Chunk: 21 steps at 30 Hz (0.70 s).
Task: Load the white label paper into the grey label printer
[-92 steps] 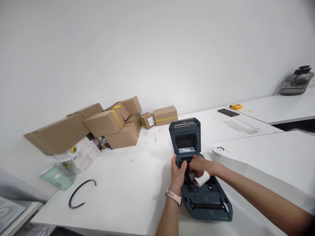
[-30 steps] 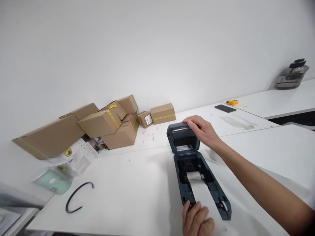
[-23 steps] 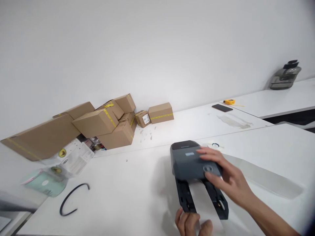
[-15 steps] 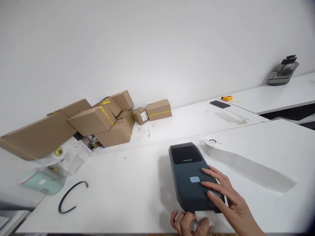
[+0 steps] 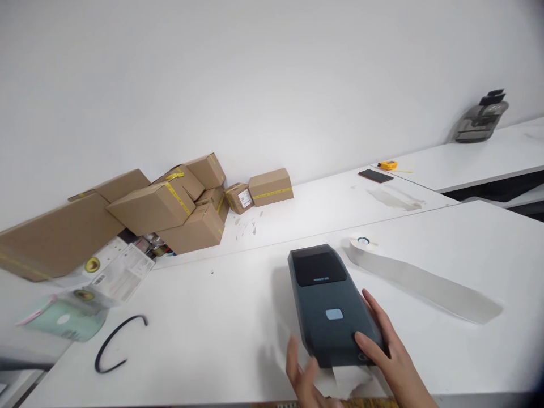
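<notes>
At the near edge of the table, the left hand has its fingers spread by the printer's front left corner; it is blurred, so I cannot tell for certain whether a fingertip touches the case. A paper end sticks out from under the printer's front, between the two hands. The right hand lies over the front right corner, thumb on top and fingers held apart from it along the side. The printer sits on the table with its lid down, dark window at the far end and pale blue button mid-lid. Well to the left lies a black curved band, with a green pouch beyond. Right of the printer, a long strip trails from a paper roll. Farther back are stacked boxes, a phone, a yellow tape measure and a bottle.
</notes>
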Available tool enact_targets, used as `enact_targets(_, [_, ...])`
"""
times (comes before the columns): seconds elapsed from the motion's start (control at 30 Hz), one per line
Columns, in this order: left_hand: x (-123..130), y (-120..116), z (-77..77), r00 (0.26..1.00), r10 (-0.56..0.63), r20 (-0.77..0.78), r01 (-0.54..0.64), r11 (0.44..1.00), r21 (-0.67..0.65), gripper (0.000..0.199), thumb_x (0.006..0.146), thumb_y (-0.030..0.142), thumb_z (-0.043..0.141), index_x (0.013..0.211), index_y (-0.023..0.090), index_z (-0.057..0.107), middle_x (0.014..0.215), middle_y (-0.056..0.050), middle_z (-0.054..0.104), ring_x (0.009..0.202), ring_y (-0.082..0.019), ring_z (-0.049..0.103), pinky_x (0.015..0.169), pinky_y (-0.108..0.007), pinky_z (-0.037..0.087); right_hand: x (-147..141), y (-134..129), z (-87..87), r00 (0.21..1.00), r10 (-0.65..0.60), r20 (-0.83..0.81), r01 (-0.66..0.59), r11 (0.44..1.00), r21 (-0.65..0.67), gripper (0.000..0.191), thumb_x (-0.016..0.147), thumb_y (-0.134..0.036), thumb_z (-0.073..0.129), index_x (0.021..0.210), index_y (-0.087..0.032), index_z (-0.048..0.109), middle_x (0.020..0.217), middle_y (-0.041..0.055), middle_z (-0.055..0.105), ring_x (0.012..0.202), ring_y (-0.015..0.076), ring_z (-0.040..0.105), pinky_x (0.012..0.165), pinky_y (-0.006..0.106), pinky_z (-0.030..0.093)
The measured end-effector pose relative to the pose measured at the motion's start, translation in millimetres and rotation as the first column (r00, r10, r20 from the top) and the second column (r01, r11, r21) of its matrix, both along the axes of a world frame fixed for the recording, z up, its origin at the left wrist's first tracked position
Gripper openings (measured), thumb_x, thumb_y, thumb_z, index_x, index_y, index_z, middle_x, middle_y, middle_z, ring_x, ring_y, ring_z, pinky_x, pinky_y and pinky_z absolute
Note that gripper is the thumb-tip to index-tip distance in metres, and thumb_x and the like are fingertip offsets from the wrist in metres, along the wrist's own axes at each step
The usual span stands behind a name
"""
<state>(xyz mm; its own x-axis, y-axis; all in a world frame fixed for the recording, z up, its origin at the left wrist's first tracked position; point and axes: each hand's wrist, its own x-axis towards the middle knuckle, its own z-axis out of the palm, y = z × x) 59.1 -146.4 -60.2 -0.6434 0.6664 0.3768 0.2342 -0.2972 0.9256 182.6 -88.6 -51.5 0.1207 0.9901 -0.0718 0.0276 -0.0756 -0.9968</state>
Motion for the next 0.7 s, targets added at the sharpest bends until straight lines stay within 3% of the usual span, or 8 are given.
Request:
enact_targets(0.1, [-3.9,24.0,24.1,0.958,-0.082,0.274,0.13,0.979,-0.16,0.07,0.089,0.062,0.05,0.148,0.025,0.04,0.162,-0.011,0.034,0.15,-0.031,0.029,0.118,-0.045,0.034,0.7,-0.3,-1.7,1.0,-0.006,0.009,0.006,1.0,-0.008,0.083,0.085,-0.063,0.059,0.156,-0.035,0.025,0.16,0.0084,0.039,0.143,0.033,0.043,0.114,0.051,0.04])
enact_targets(0.2, [-10.0,43.8,26.4,0.915,-0.157,0.371,0.256,0.937,-0.237,0.077,0.088,0.061,0.053,0.152,0.021,0.034,0.16,-0.014,0.037,0.145,-0.031,0.039,0.113,-0.039,0.042,2.9,-0.6,-7.3,0.999,0.009,0.049,-0.01,1.0,0.014,0.082,0.089,-0.06,0.057,0.158,-0.033,0.023,0.16,0.0098,0.04,0.142,0.0327,0.045,0.108,0.046,0.048])
enact_targets(0.33, [-17.8,49.2,12.2,0.935,-0.182,0.306,0.257,0.94,-0.226,0.083,0.083,0.061,0.059,0.15,0.019,0.037,0.152,-0.018,0.047,0.134,-0.035,0.053,0.103,-0.04,0.05,3.6,-0.8,-16.5,0.996,-0.007,0.085,0.001,0.997,0.078,0.079,0.09,-0.056,0.057,0.158,-0.034,0.025,0.159,0.0071,0.042,0.141,0.0323,0.046,0.1,0.041,0.056])
enact_targets(0.47, [-19.7,49.2,13.3,0.956,-0.171,0.239,0.23,0.942,-0.244,0.079,0.082,0.059,0.06,0.147,0.018,0.042,0.148,-0.018,0.051,0.132,-0.035,0.054,0.103,-0.039,0.05,2.5,-1.2,-20.1,0.992,-0.038,0.117,0.021,0.989,0.143,0.073,0.091,-0.051,0.058,0.156,-0.032,0.03,0.157,0.0079,0.045,0.139,0.0328,0.049,0.1,0.04,0.056])
enact_targets(0.6, [-19.8,41.4,22.5,0.967,-0.151,0.205,0.201,0.947,-0.25,0.071,0.085,0.059,0.057,0.141,0.015,0.047,0.147,-0.019,0.051,0.132,-0.032,0.053,0.1,-0.036,0.051,2.8,-2.7,-5.3,0.965,-0.023,0.26,-0.054,0.957,0.284,0.063,0.097,-0.042,0.052,0.155,-0.032,0.032,0.161,0.0071,0.038,0.143,0.0317,0.043,0.104,0.04,0.054])
enact_targets(0.7, [-22.6,17.6,26.0,0.984,-0.125,0.128,0.158,0.943,-0.293,0.056,0.088,0.058,0.055,0.129,0.02,0.058,0.126,-0.015,0.067,0.108,-0.029,0.067,0.085,-0.035,0.057,3.8,-2.1,13.7,0.902,-0.05,0.428,-0.17,0.872,0.46,0.051,0.098,-0.035,0.05,0.148,-0.036,0.044,0.165,0.002,0.029,0.146,0.0314,0.037,0.111,0.045,0.048])
